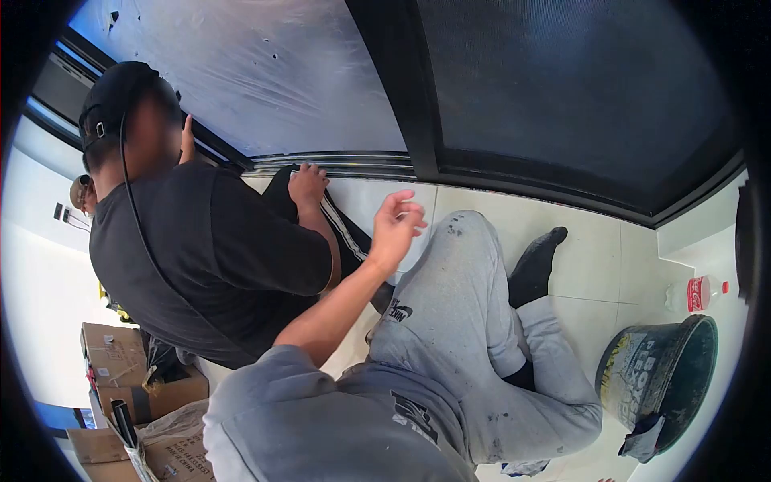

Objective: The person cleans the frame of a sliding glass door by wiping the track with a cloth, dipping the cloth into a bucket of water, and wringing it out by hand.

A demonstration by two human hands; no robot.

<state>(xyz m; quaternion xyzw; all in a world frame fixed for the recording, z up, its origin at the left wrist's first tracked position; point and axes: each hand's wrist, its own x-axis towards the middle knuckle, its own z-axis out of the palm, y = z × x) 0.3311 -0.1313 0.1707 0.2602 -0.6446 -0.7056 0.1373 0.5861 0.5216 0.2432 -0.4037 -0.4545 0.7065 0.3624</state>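
Observation:
My left hand is raised in front of my bent knee, its fingers loosely curled and apart, with nothing visible in it. It is near the co-worker's hand, which rests on their dark-trousered knee, without touching it. At the bottom edge, only a sliver of fingertips of my right hand shows, so its hold is hidden. My legs in stained grey trousers are folded on the tiled floor. The co-worker, in black shirt and cap, sits at the left, their other hand at the dark frame.
Dark-framed glass panels and a metal floor track run along the top. At the right are a red-labelled bottle and a dirty bucket with a dark cloth. Cardboard boxes stand lower left; another person is behind.

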